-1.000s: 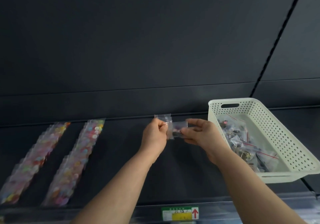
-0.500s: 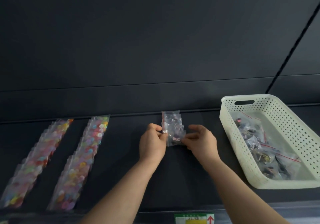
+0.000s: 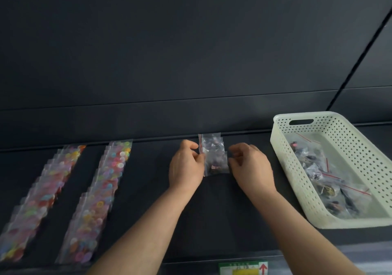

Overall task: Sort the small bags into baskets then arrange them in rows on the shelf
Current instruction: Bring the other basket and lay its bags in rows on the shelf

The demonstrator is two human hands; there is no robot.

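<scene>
Curled fingers of the left hand [image 3: 186,167] pinch the left edge of the small bags [image 3: 213,154], which lie overlapped at the back of the shelf [image 3: 212,211]. The curled fingers of the right hand [image 3: 251,167] touch their right edge; whether they pinch it I cannot tell. The basket [image 3: 283,160] stands to the right.

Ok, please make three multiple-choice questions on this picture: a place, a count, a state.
1. Where does the white basket stand? A) left of the rows B) on the floor C) right of the right hand
2. How many long rows of colourful bags lie at left? A) two B) one C) four
3. The basket is: A) empty B) holding small bags C) upside down
Answers: 1 C, it sits past that hand; 2 A, two rows lie side by side; 3 B, small bags lie inside.
</scene>
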